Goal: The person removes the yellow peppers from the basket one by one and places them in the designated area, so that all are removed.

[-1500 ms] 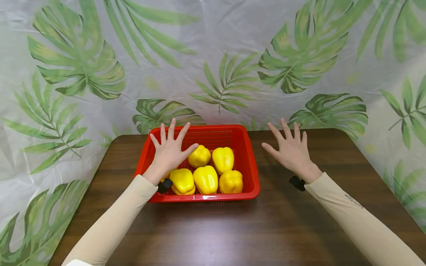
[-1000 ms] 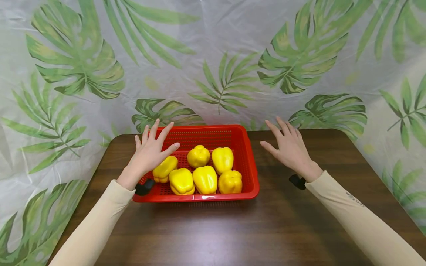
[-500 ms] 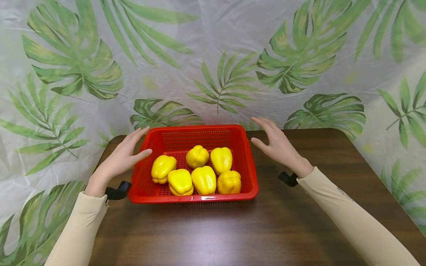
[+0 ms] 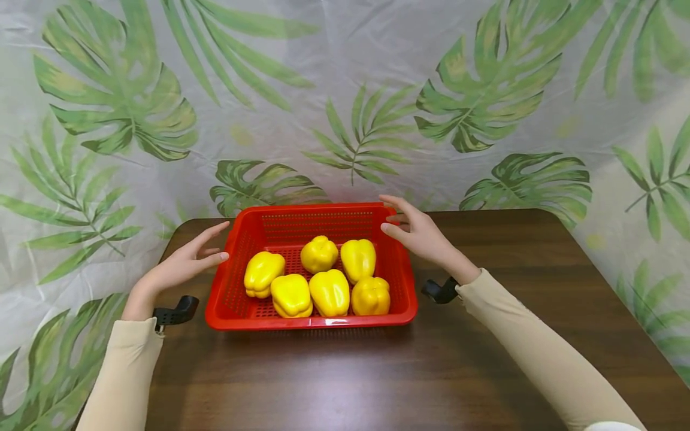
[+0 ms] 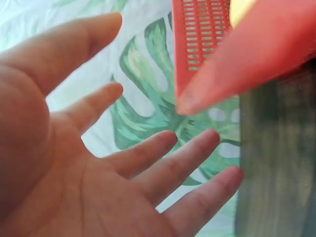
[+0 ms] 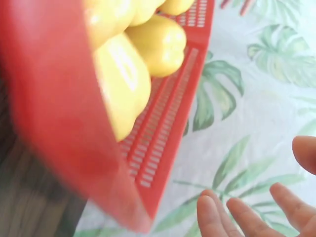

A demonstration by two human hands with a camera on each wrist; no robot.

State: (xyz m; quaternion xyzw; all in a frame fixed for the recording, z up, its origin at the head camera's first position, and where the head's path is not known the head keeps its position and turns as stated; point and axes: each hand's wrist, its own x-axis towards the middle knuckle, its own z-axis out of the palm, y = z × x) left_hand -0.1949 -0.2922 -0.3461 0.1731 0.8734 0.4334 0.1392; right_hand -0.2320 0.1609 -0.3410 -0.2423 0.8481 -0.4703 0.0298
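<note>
A red perforated plastic basket (image 4: 259, 324) sits on the brown table, holding several yellow bell peppers (image 4: 330, 293) spread over its floor. Beside the basket's left wall is my left hand (image 4: 175, 266), thumb and fingertips right at the rim in the head view. In the left wrist view its spread fingers (image 5: 180, 170) hold nothing, with the basket's corner (image 5: 197, 94) just beyond them. My right hand (image 4: 423, 236) overlaps the basket's right rim near the back corner, fingers slightly bent and holding nothing. The right wrist view shows its fingertips (image 6: 210, 212) apart from the basket wall.
The brown wooden table (image 4: 345, 383) extends in front of the basket and to its right. A pale cloth with green leaf prints (image 4: 366, 48) hangs behind and on both sides. Black wrist cameras (image 4: 178, 311) sit under both wrists.
My left hand has moved left from over the basket to outside its left wall, uncovering another pepper. My right hand has come left to the right rim. The peppers have stayed in place.
</note>
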